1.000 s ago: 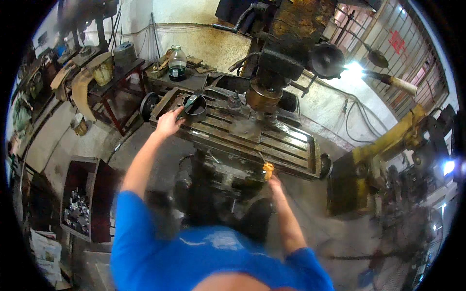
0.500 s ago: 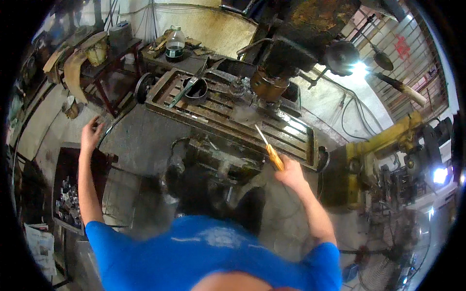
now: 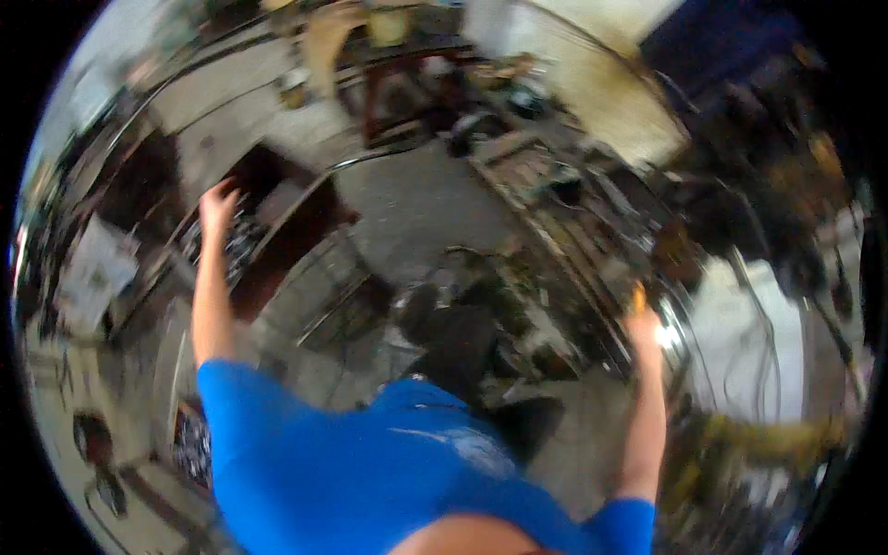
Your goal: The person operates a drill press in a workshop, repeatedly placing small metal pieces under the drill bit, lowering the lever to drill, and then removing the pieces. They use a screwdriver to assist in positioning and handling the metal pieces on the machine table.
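My left hand [image 3: 219, 202] is over the near-left rim of a dark bin [image 3: 294, 222] of small metal parts [image 3: 242, 242]. Its fingers are loosely bent and a little apart, and I see nothing in them. On the right, my right hand [image 3: 642, 324] is closed round the yellow handle of a screwdriver [image 3: 638, 298], which points away from me. Motion blur hides its shaft. This hand is beside the right end of a long, slotted metal machine table [image 3: 555, 245].
A wire-like rack [image 3: 324, 296] is beside the bin. Crumpled paper [image 3: 97, 264] is at the left, and another container of metal bits [image 3: 192, 444] is below it. A dark bench with a yellowish bucket [image 3: 388, 28] is at the back. Yellow machinery [image 3: 768, 444] stands at the lower right.
The view has swung to the left, so the machine table appears farther right. My left hand has gone from beyond the bin to over it. The screwdriver stays in my right hand.
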Motion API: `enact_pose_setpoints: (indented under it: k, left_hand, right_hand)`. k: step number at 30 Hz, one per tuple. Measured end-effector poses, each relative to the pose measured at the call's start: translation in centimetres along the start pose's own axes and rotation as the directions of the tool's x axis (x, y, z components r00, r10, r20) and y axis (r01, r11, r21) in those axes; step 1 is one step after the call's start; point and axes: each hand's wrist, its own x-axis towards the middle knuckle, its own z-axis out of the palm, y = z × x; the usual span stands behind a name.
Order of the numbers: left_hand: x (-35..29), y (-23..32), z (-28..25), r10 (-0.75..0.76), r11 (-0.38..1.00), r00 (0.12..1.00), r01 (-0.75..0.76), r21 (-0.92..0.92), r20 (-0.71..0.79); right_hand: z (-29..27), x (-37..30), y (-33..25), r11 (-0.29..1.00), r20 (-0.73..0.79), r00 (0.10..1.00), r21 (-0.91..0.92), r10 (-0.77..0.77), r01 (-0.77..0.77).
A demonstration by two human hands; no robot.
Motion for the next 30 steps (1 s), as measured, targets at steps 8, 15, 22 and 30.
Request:
enact_pose_setpoints:
  k: [8,15,22,30]
  left_hand:
    - [1.2,-4.0,-2.0,-0.155,0.984,0.980,0.142,0.104,0.124]
    - [3.2,-5.1,-6.3,-0.253,0.944,0.967,0.244,0.224,0.011]
    - [1.8,-3.6,-2.1,0.027,0.733,0.998,-0.054,0.678,0.051]
    - [3.2,-5.1,2.4,0.097,0.358,0.902,-0.425,0.831,0.420]
  right_hand:
    - [-7.4,-13.0,0.2,0.834,0.420,0.889,0.544,-0.183,-0.086]
    - [-6.0,-16.2,-0.7,0.780,0.208,0.978,0.608,0.026,-0.150]
    - [-4.0,-14.3,-0.5,0.832,0.230,0.972,0.548,-0.052,-0.085]
    - [-4.9,-15.6,-3.2,0.905,0.171,0.973,0.421,-0.155,0.070]
